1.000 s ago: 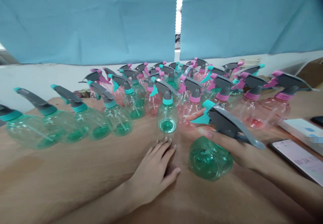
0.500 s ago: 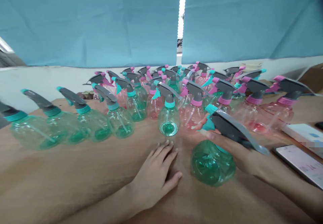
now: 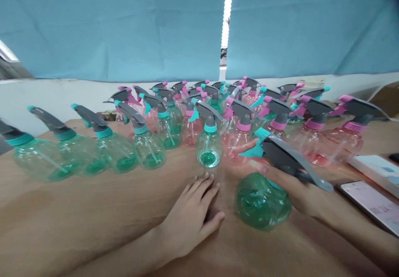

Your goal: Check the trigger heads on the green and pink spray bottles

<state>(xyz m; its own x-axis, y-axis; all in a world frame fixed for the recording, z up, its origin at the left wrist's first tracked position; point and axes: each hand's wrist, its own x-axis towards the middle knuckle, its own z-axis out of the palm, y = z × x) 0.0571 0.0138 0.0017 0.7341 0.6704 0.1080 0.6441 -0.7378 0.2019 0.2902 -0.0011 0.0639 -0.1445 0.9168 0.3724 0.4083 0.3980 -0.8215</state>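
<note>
My right hand (image 3: 294,189) is closed round the neck of a green spray bottle (image 3: 262,204), just below its grey head. The bottle is tilted, its round base turned towards me. One finger reaches out by the teal trigger (image 3: 253,150); the rest of the fingers are partly hidden behind the bottle. My left hand (image 3: 195,212) lies palm down on the wooden table (image 3: 102,223), fingers stretched out, holding nothing. Just beyond its fingertips stands an upright green spray bottle (image 3: 208,146) with a teal collar.
A row of green spray bottles (image 3: 151,150) runs along the left. Pink spray bottles (image 3: 314,142) stand at the right, with several more of both colours behind. A phone (image 3: 370,202) and a white box (image 3: 377,169) lie at the right. A blue curtain (image 3: 124,27) hangs at the back.
The trigger of the held bottle has swung outward to the left, and the finger beside it has straightened. My left hand stays in place. The view has shifted very slightly.
</note>
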